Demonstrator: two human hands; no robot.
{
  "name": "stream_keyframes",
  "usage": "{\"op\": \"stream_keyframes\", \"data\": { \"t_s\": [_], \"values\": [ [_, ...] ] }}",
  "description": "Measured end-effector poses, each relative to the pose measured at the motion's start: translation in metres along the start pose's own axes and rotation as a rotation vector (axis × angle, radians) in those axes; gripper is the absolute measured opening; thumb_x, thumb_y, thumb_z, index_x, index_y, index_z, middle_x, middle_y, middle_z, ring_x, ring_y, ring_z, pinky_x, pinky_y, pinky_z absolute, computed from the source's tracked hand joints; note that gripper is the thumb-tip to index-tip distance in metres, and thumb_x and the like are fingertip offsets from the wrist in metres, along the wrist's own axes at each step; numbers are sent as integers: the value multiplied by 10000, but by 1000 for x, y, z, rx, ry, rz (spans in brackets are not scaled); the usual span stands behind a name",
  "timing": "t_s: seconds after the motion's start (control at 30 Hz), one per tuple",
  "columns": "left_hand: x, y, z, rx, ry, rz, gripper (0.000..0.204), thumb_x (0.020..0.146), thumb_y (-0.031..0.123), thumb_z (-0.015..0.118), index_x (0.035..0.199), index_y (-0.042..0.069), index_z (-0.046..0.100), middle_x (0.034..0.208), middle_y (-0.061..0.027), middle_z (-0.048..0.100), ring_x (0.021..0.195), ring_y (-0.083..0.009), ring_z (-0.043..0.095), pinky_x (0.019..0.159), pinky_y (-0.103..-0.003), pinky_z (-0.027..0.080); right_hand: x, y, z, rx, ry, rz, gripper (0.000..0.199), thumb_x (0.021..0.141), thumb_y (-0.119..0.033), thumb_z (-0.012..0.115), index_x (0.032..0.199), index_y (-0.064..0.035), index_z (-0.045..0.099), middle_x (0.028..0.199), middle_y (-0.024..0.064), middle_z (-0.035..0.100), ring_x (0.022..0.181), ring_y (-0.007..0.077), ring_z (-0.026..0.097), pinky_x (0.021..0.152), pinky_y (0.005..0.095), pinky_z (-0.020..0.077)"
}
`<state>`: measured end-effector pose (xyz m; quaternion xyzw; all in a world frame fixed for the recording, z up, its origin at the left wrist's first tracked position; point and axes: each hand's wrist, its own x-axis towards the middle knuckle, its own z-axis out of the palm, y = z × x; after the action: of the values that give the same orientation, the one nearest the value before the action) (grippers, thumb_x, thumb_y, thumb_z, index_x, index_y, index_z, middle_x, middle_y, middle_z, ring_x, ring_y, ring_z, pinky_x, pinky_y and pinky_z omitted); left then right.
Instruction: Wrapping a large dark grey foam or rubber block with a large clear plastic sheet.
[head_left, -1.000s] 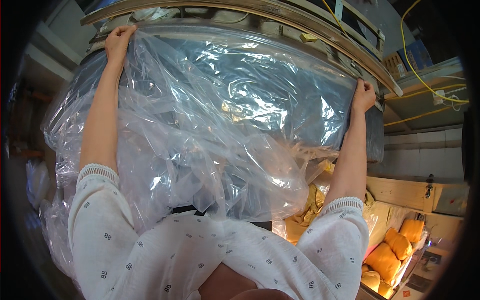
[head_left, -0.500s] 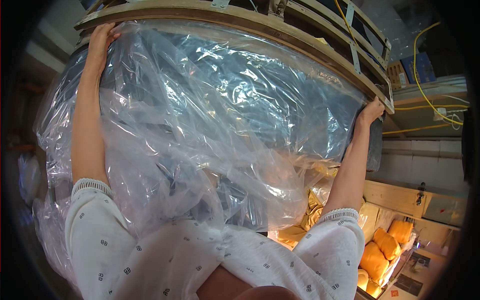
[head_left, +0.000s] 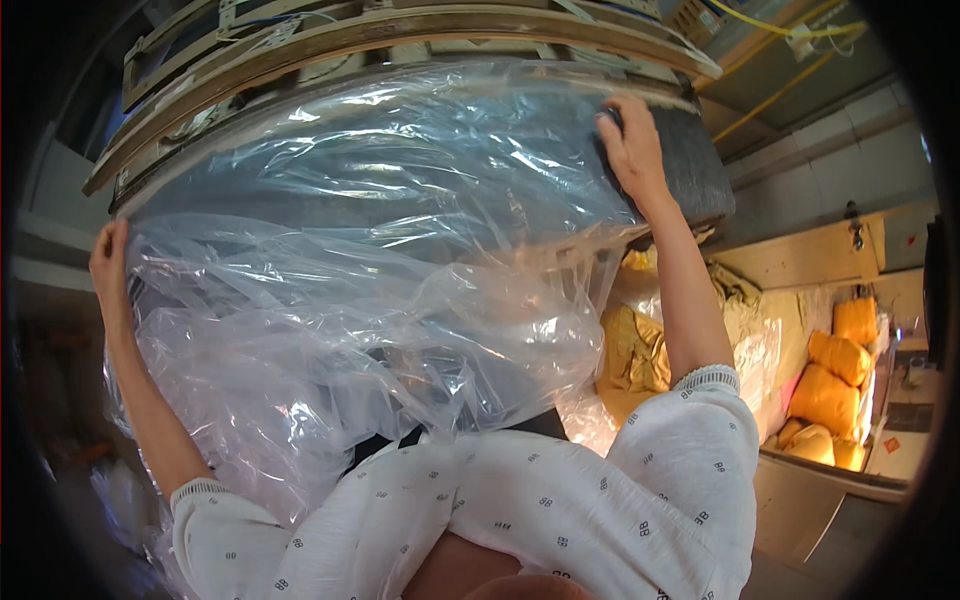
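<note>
A clear plastic sheet [head_left: 420, 210] drapes over a large dark, bulky piece [head_left: 690, 165] with a wooden frame on top. Wrinkled folds of the sheet gather toward my body. At the far left corner, my left hand [head_left: 108, 258] has its fingers closed on the sheet's edge. Toward the right end, my right hand [head_left: 635, 150] is curled around the sheet's right edge, against the dark surface. Part of that dark end shows bare beyond the hand.
Wooden slats [head_left: 400, 28] with metal brackets run along the far side. At right, orange stuffed sacks [head_left: 825, 395] lie near a wooden board [head_left: 800, 250]. Yellow cables [head_left: 770, 100] hang at the upper right. A gold-coloured wrapped bundle [head_left: 632, 350] sits below my right forearm.
My hands have come down from the wooden rail. The left hand is now lower at the left corner, the right hand farther in on the dark end. The view has shifted, and the sheet lies lower.
</note>
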<state>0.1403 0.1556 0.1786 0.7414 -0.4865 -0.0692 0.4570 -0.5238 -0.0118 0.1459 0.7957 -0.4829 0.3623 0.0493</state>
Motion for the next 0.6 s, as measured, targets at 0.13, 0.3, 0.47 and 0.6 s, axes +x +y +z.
{"op": "stream_keyframes", "data": {
  "t_s": [0.13, 0.3, 0.47, 0.6],
  "values": [
    [-41, -41, -15, 16, -143, -32, 237, 871, 231, 563, 940, 8, 609, 860, 17, 564, 828, -64, 478, 770, -199, 380, -36, -25, -22, -56, -150, -65, 347, 846, -277, 487, 1127, -76, 517, 1199, 116, 494, 1149, 301, 419, 938, 423, 334],
    [-54, -34, 12, 232, -111, 126, 270, 863, 252, 564, 951, -1, 601, 863, -37, 583, 813, -116, 516, 771, -233, 398, -66, -15, -33, -194, -118, -90, 332, 850, -273, 465, 1134, -113, 528, 1243, 69, 475, 1194, 258, 389, 946, 444, 319],
    [-40, -80, 2, 540, 64, 391, 323, 889, 288, 500, 1046, 24, 597, 1017, -141, 585, 971, -259, 528, 844, -329, 413, -101, -30, -32, -107, 268, -132, 350, 755, -182, 582, 1092, -97, 538, 1182, 109, 493, 1116, 281, 437, 893, 400, 361],
    [-12, -91, -8, 665, 7, 437, 386, 904, 309, 465, 1073, -21, 575, 1045, -210, 573, 963, -332, 525, 847, -377, 402, -205, -77, -39, 62, 374, 165, 367, 722, -105, 598, 1079, -80, 516, 1163, 107, 469, 1090, 283, 442, 875, 393, 371]
  ]
}}
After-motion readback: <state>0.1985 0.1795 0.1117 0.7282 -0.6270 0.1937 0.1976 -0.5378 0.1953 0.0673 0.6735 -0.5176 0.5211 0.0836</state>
